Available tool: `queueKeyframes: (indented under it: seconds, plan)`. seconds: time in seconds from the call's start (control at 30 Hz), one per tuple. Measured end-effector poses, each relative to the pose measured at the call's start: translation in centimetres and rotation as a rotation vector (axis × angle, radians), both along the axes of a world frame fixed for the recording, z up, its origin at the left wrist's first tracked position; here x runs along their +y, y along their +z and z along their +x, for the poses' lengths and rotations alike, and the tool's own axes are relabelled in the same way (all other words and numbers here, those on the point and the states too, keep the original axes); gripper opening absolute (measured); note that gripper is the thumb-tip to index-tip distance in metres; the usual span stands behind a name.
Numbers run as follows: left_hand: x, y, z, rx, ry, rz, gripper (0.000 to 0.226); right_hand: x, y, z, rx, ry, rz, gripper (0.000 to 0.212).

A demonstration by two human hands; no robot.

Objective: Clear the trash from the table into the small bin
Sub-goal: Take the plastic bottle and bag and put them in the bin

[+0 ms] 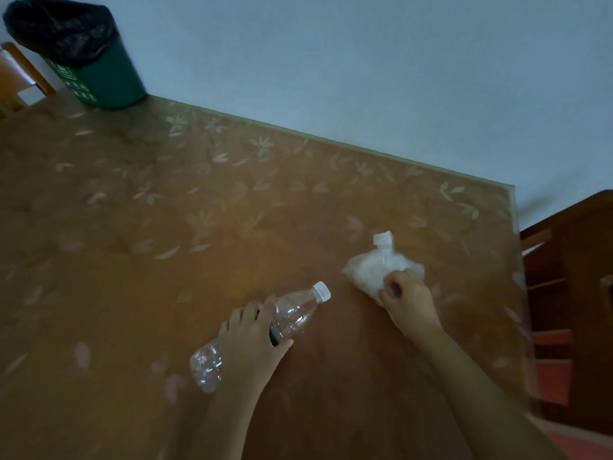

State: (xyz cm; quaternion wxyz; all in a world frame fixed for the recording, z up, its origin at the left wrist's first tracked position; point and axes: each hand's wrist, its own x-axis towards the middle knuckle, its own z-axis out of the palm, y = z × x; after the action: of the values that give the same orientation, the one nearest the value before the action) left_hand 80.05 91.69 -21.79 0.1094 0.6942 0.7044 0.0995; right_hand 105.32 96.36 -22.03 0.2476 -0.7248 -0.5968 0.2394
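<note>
Gripping the bottle: the left hand [252, 340] has its fingers curled over the middle of a clear plastic bottle [295, 313], with the thumb against the near side.
Bottle: it lies slanted near the front of the table, its white screw cap [321, 290] pointing away and to the right and its ribbed base sticking out to the left of the wrist. A strip of green label shows at the thumb. Whether it rests on the surface or is lifted off it cannot be told.
Bundle: a crumpled clear plastic bundle [371, 270] with white material inside lies on the table to the right of the bottle, apart from it. A small white blocky piece [383, 239] sits at its far end.
Right hand: the right hand [409, 302] is on the near edge of the bundle, fingers curled into the plastic and pinching it.
Bin: a small dark green round bin [109, 81] with a black liner bag [59, 28] folded over its rim stands on the table's far left corner, well apart from both hands.
Table: a brown table [166, 227] with a pale leaf pattern, its far edge against a pale blue-grey wall [365, 61].
Surroundings: a wooden chair [16, 74] beyond the bin; dark wooden furniture [570, 277] to the right.
</note>
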Motion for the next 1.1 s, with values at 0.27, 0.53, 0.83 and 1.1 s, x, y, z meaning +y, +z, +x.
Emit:
queueKeyframes:
  seconds: [0.27,0.53,0.83,1.1]
  plan:
    - [-9.7,3.3,2.8,-0.076,-0.043,0.007,0.081,-12.6,2.7,1.1,0.129,-0.112,0.031,0.032]
    - [-20.8,6.6,4.2,-0.011,-0.075,-0.009,0.080,-23.6,5.7,2.4,0.178,-0.119,0.150,0.022]
    - [-34.6,9.4,5.3,-0.043,0.033,0.076,0.080,-34.3,8.1,3.4,0.173,-0.029,0.211,0.018]
    - [-44.7,12.4,2.6,-0.122,0.143,0.106,0.066,-40.2,11.6,-1.1,0.180,0.180,0.279,0.013]
